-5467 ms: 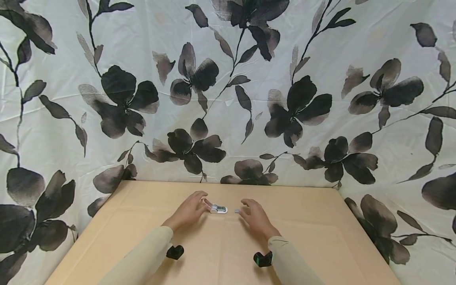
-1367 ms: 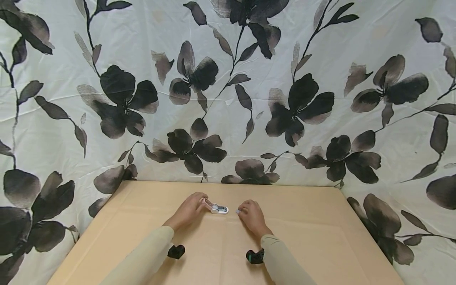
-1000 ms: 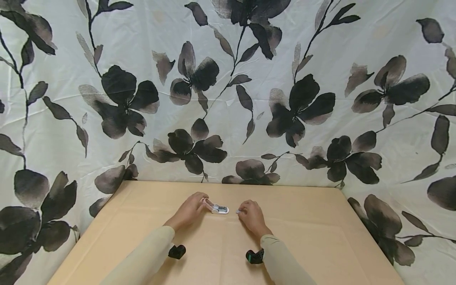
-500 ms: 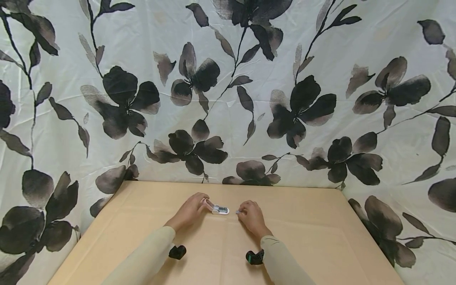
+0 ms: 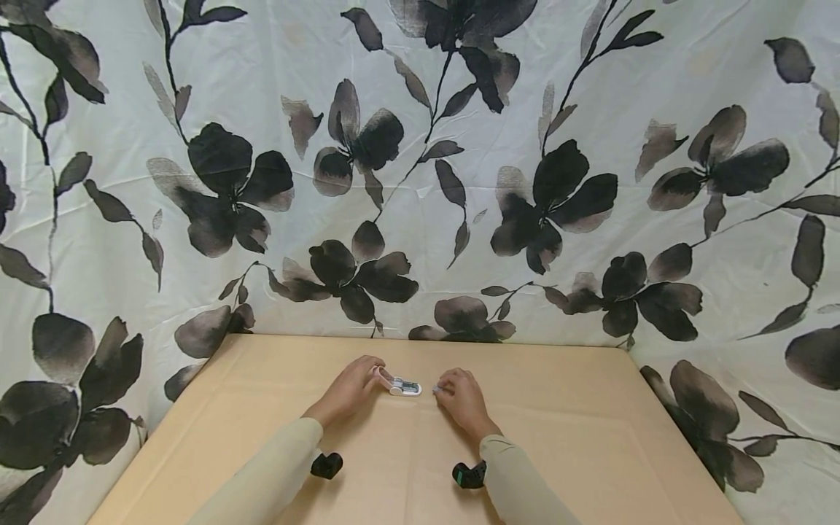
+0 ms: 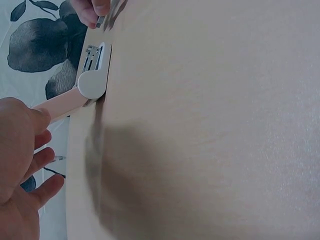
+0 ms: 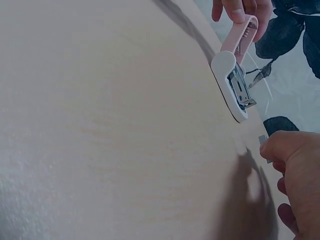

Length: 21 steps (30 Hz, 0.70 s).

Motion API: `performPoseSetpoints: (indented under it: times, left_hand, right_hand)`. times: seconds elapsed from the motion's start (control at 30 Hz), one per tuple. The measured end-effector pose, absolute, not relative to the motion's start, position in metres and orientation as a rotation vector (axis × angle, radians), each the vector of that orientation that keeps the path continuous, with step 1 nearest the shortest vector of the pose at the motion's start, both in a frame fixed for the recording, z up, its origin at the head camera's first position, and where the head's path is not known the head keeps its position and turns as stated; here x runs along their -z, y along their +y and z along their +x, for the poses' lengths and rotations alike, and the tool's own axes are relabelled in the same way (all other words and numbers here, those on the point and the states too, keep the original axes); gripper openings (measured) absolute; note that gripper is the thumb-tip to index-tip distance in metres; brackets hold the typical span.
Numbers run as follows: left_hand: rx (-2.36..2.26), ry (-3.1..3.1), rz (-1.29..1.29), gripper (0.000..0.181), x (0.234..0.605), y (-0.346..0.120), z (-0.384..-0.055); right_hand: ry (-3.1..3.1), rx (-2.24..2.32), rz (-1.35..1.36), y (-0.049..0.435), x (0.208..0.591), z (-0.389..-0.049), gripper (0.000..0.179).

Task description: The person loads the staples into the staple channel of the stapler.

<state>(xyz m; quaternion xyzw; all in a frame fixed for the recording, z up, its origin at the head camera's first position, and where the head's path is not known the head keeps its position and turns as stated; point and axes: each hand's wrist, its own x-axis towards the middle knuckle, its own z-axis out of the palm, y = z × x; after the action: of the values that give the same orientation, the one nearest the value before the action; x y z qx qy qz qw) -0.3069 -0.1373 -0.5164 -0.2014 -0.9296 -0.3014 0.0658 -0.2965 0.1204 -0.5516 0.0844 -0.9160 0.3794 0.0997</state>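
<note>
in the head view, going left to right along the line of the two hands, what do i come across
Left hand → pink-and-white stapler, opened → small grey strip → right hand, which pinches that strip.

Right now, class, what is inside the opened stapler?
A metal channel lies exposed in its white base, the pink arm being raised. What lies beneath the channel is covered.

White cloth backdrop, dark gray flowers and leaves, faint creases, 1 tan tabletop below
</note>
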Motion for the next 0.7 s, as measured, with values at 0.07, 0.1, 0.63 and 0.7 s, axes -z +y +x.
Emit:
performPoseSetpoints:
  times: [0.07,0.1,0.63,0.7]
  left_hand:
    - [0.912,-2.813,-0.604,0.024,0.5164,-0.1373,-0.3069]
    - [0.913,-2.811,-0.604,0.023,0.5165,-0.1373,-0.3067]
    - [0.936,-2.795,-0.597,0.023,0.5178,-0.1365,-0.3077]
    - [0.933,-2.794,-0.599,0.023,0.5178,-0.1365,-0.3075]
  right_hand:
    - [-2.709,-1.117,0.251,0.1205,0.5514,-0.2967,0.005]
    - [-2.707,-1.121,0.252,0.1205,0.5512,-0.2967,0.005]
    - [-2.689,-1.133,0.282,0.1178,0.5498,-0.2986,0.005]
    - [-2.688,-1.137,0.282,0.1173,0.5489,-0.2984,0.005]
